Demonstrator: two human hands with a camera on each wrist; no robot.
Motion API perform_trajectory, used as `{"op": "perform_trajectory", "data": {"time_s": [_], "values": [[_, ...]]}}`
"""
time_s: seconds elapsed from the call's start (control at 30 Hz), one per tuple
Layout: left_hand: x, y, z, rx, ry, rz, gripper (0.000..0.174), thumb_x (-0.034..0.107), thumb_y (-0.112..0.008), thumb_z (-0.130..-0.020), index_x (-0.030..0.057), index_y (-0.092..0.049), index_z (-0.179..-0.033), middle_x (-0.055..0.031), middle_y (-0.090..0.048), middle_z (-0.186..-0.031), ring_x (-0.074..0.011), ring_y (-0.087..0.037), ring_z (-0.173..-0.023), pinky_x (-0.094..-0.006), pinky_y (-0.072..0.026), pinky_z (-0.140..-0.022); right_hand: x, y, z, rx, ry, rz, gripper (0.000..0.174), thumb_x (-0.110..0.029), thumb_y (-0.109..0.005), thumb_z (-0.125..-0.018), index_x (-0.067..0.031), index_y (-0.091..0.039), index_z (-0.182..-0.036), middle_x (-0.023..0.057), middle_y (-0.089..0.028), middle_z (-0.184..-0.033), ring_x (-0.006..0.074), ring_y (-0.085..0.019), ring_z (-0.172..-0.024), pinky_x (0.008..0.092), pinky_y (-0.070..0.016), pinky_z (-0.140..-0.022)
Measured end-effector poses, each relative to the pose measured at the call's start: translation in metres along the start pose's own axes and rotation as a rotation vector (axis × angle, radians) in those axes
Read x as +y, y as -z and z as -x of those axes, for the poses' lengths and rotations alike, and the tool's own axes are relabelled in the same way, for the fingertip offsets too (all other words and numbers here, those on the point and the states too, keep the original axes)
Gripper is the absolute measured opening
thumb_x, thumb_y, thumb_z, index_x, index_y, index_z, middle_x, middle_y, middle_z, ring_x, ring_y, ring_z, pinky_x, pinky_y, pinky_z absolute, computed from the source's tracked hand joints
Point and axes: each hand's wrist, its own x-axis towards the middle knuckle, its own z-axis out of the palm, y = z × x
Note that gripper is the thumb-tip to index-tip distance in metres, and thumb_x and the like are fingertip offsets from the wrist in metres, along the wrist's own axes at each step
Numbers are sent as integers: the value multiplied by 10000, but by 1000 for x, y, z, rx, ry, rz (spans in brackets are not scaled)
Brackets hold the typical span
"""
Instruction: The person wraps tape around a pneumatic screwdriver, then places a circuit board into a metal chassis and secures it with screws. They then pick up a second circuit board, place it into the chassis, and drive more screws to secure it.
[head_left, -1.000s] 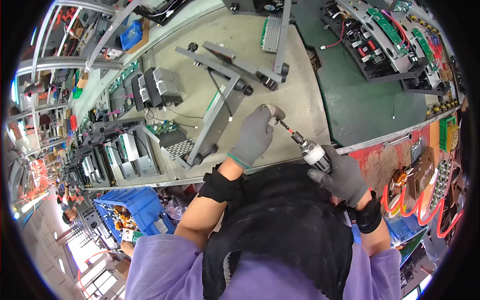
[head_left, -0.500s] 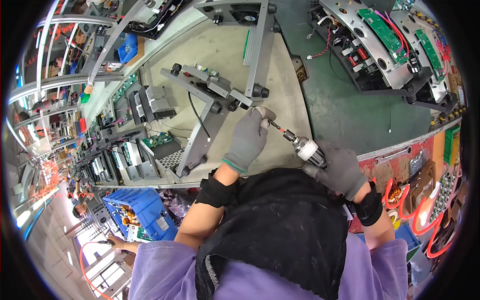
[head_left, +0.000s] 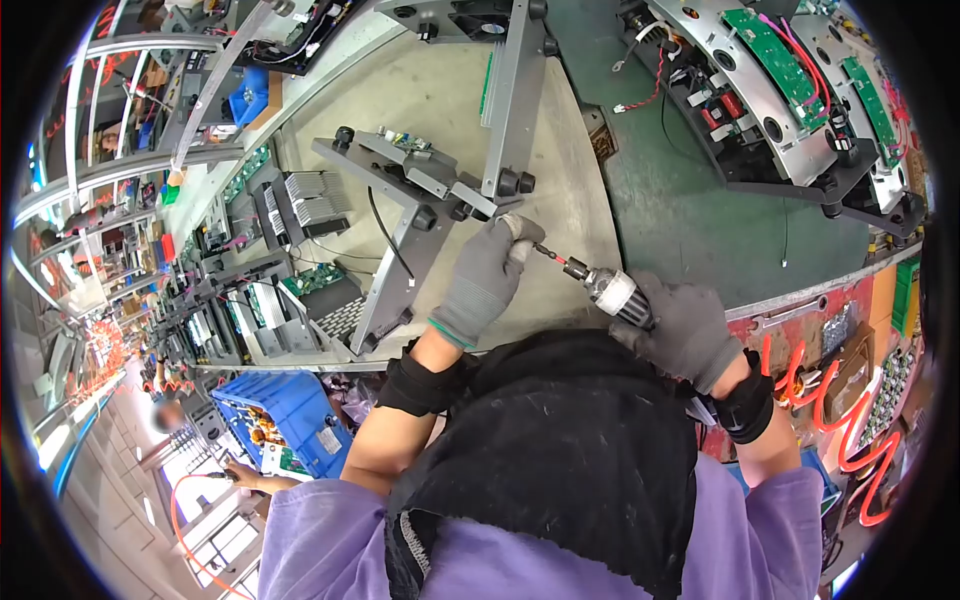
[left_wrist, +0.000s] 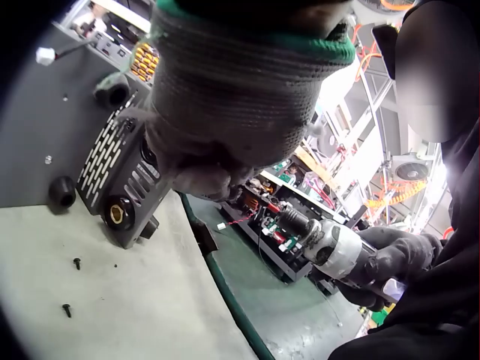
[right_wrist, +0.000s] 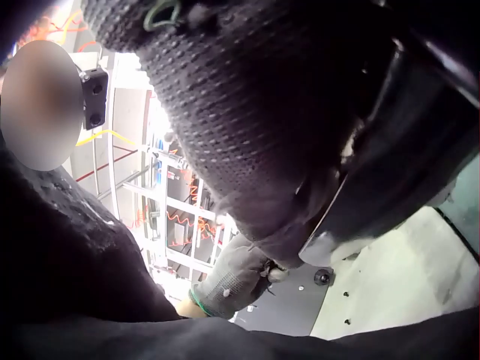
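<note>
Gripping the driver with every finger wrapped round its body, the right hand is holding it tilted just over the front edge of the bench, nose pointing up and left at the grey case. The red-banded bit is sticking out of the chuck. Its tip is sitting right in the left hand, whose fingers are curling in and pinching the end of it, just beside the case's near corner with the black knobs. Can't tell if there's a screw on the tip, since the glove is hiding it. Both hands are wearing grey knit gloves and black wrist straps. The case is lying tilted on the pale bench with a thin black wire trailing over it. Two small black screws are lying loose on the bench near its vent grille. Off to the right, a green mat is carrying open units with green boards, and a blue bin is sitting below the bench on the left.
</note>
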Motion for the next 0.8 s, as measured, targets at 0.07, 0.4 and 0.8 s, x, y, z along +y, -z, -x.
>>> {"op": "perform_trajectory", "data": {"time_s": [0.07, 0.4, 0.8], "values": [[5, 6, 0, -130, 396, 394, 171, 65, -535, -942, 10, -625, -1077, -32, -576, -817, -133, -514, -672, -284, -453, -632, 1, 3, -1, -20, 20, -71, 605, -484, -732, -762, -102, -537, -1189, 139, -643, -685, 346, -648, -646, 436, -495, -612], [-1, 36, 13, 251, 138, -34, 353, 252, -647, -919, 8, -609, -1171, -32, -596, -862, -161, -571, -669, -301, -479, -603, 29, 2, -20, -17, 16, -312, 639, -498, -766, -731, -95, -545, -1176, 158, -665, -774, 362, -663, -739, 454, -504, -666], [-6, 32, -30, 184, 27, -738, 493, 240, -838, -608, 114, -652, -1046, -67, -603, -830, -273, -625, -655, -372, -492, -548, 35, -8, -71, -265, -48, -231, 729, -405, -820, -635, -110, -503, -1221, 172, -677, -886, 395, -647, -854, 461, -501, -761]]}}
